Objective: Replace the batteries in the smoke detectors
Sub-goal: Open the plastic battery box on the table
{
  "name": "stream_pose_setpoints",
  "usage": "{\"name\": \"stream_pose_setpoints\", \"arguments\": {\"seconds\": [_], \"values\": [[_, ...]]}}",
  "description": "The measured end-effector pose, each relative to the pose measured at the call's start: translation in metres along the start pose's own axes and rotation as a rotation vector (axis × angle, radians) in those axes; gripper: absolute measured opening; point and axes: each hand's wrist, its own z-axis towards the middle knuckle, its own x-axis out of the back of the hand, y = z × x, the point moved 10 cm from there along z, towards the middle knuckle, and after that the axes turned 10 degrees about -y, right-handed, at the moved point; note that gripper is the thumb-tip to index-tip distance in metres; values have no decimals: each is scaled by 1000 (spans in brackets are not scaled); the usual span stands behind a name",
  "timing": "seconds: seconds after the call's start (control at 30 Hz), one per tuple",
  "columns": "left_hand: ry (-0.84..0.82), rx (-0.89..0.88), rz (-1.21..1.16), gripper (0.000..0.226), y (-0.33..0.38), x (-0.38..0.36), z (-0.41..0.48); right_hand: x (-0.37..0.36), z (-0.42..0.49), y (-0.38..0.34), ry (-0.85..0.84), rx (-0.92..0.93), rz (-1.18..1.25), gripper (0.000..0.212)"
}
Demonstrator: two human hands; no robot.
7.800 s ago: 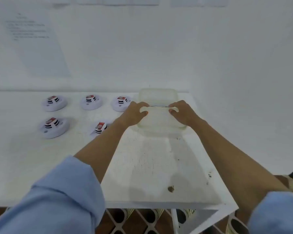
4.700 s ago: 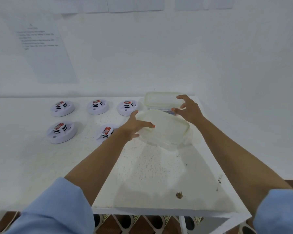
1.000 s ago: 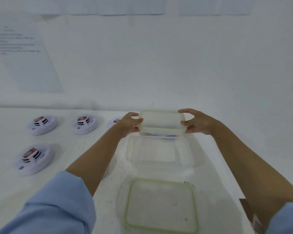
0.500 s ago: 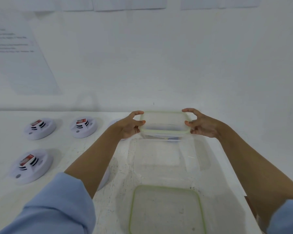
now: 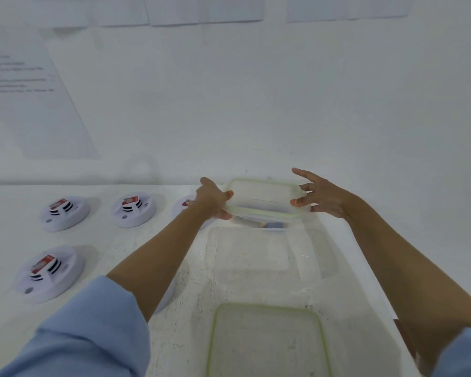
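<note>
Green-rimmed lid gripped; contents indistinct beneath.

Left forearm hides most of one smoke detector.

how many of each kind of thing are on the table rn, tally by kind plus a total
smoke detectors: 5, two of them largely hidden by the left arm
clear containers: 2
green-rimmed lids: 2, one flat on the table, one held over the far container
total: 9
</note>
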Motion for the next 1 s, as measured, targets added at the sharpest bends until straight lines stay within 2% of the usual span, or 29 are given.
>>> {"name": "stream_pose_setpoints", "arguments": {"seconds": [0.1, 0.17, 0.2, 0.23, 0.3, 0.37, 0.4, 0.43, 0.5, 0.57, 0.8, 0.9, 1.0], "values": [[-44, -79, -349, 72, 4, -7, 14, 4, 2, 3, 13, -34, -53, 80], [-107, -104, -458, 79, 0, -16, 20, 6, 3, 3, 30, -41, -40, 64], [-167, -56, -510, 77, -2, -29, 14, 6, 4, 1, 40, -36, -42, 55], [-146, -14, -550, 75, -11, -31, 18, 6, 6, -1, 40, -27, -45, 47], [-198, 29, -574, 69, -17, -43, 17, 1, 13, -6, 14, 0, -12, 39], [-266, 42, -604, 41, -10, -51, 11, -2, 21, -10, -3, 16, 23, 35], [-268, 29, -579, 36, -7, -50, 14, -2, 25, -11, 1, 17, 19, 34], [-271, 17, -570, 41, -2, -51, 15, -2, 28, -13, 8, 13, 8, 34], [-272, -1, -544, 69, -1, -52, 18, 0, 34, -14, 8, 1, 13, 36], [-272, 10, -595, 79, -2, -54, 15, -1, 41, -11, -28, -17, 69, 38], [-307, -7, -635, 74, -6, -58, 18, -10, 54, 0, -160, -45, 346, 41], [-317, -27, -631, 73, -6, -58, 20, -9, 55, 2, -145, -36, 428, 43], [-280, -98, -576, 68, 0, -54, 20, -3, 56, -2, -109, -56, 387, 45]]}}
